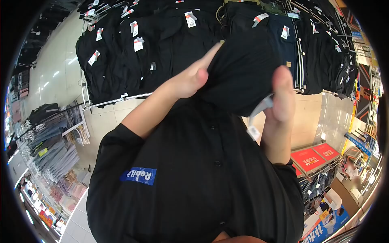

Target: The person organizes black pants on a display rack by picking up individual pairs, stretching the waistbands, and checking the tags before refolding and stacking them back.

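A folded black garment (243, 71) is held up in front of my chest, between both hands; its exact kind cannot be made out. My left hand (188, 82) presses against its left side, thumb toward me and fingers stretched along the edge. On the opposite side, my right hand (283, 99) grips the garment with the thumb raised, slightly blurred. A white tag (253, 132) dangles below the cloth beside my right hand. Part of each hand's fingers is hidden behind the fabric.
Ahead, black trousers (154, 56) with white price tags hang on a metal rack (121, 98). Dark blue trousers (281, 44) hang among them. Stacked clothes (56, 162) lie at left. Red signs (314, 158) top a display at right, with people farther off.
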A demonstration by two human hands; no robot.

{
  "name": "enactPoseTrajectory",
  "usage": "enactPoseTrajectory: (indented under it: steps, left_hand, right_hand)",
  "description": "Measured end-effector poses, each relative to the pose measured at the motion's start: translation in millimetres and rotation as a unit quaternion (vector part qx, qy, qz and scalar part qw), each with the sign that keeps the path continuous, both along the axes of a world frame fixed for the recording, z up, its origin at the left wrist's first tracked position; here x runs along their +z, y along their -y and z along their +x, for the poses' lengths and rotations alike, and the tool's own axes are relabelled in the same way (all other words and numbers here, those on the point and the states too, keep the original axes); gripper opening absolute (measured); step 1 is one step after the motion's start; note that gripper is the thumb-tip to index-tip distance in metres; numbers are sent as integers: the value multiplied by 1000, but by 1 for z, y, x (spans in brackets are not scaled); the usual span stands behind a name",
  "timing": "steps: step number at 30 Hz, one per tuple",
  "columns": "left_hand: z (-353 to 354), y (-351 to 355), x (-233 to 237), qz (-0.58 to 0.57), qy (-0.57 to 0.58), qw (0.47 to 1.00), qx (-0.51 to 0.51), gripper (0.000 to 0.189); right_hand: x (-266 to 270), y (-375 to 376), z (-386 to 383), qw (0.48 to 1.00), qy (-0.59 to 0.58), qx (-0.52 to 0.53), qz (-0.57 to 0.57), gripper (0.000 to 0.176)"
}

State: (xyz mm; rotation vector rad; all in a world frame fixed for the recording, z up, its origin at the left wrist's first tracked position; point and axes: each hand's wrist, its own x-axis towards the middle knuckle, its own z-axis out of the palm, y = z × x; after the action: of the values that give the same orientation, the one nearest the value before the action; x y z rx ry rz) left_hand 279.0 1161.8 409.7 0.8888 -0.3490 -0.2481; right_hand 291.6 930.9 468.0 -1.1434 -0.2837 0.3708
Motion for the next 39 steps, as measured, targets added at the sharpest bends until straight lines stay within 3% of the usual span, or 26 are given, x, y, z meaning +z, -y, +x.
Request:
enactPoseTrajectory:
  steps: [1,3,5,6,7,9,10,11,13,15,17,18,19,20,21,22,24,25,26,27,29,30,33,35,37,39]
  left_hand:
    - [-5,-5,-23,-1,-1,1000,2,102]
    - [-12,-15,-50,224,55,941,-249,93]
    - [-18,-1,-2,273,52,904,-326,85]
    - [-22,1,2,311,24,903,-296,67]
    - [-21,0,2,310,21,905,-292,67]
    - [-16,-7,-2,311,-7,922,-229,64]
    - [-13,-15,1,345,-1,915,-208,64]
    - [-11,-20,-4,350,16,916,-197,87]
    - [-12,-31,18,350,48,925,-137,80]
    - [-13,-38,16,384,10,905,-183,79]
    - [-21,-43,-1,414,-25,880,-232,79]
    - [-34,-45,-25,418,12,906,-66,67]
    - [-42,-49,-37,408,47,906,100,56]
    - [-42,-56,-34,283,-56,952,98,52]
    - [-42,-65,-47,173,-76,978,83,51]
    - [-43,-71,-47,152,-90,978,108,51]
    - [-41,-78,-45,129,-102,979,123,51]
    - [-37,-79,-45,148,-89,973,151,52]
    - [-32,-80,-46,167,-77,966,180,54]
    - [-27,-82,-51,164,-75,969,172,54]
    - [-20,-83,-65,264,-48,951,155,60]
    - [-15,-80,-67,261,-46,953,147,60]
    - [10,-65,-71,379,-28,891,250,70]
    - [36,-59,-94,351,-95,898,249,79]
    - [62,-51,-118,490,-67,833,250,92]
    - [78,-40,-137,497,-57,833,239,102]
  right_hand:
    - [7,-5,-2,991,-52,-17,122,59]
    - [32,-20,7,915,-120,72,380,63]
    - [31,-7,19,935,-83,-20,346,62]
    - [27,4,24,941,-56,-79,323,61]
    - [36,4,28,951,-3,-187,248,60]
    - [41,13,37,936,57,-50,343,59]
    - [39,21,40,937,54,-46,343,59]
    - [36,31,41,951,70,-87,289,58]
    - [37,25,39,961,84,-129,232,57]
    - [38,12,36,960,44,-172,215,57]
    - [22,-6,48,922,-13,-385,46,57]
    - [14,-12,49,881,-78,-459,-89,58]
    - [-4,-7,53,908,-77,-406,-62,50]
    - [-32,5,62,905,-113,-403,-79,41]
    - [-51,7,57,927,-147,-321,-131,35]
    - [-64,0,47,953,-158,-207,-157,25]
    - [-132,3,33,949,-244,-157,-125,23]
    - [-141,-10,15,952,-267,-107,-103,24]
    - [-166,-6,-4,935,-310,-110,-136,30]
    - [-155,-21,-20,915,-329,-138,-190,33]
    - [-160,-22,-48,901,-327,-146,-244,35]
    - [-161,-16,-59,899,-328,-155,-245,35]
    - [-163,15,-87,897,-362,-160,-200,37]
    - [-166,35,-98,877,-363,-227,-216,38]
    - [-167,51,-103,871,-366,-264,-193,38]
    - [-171,66,-99,867,-367,-293,-169,38]
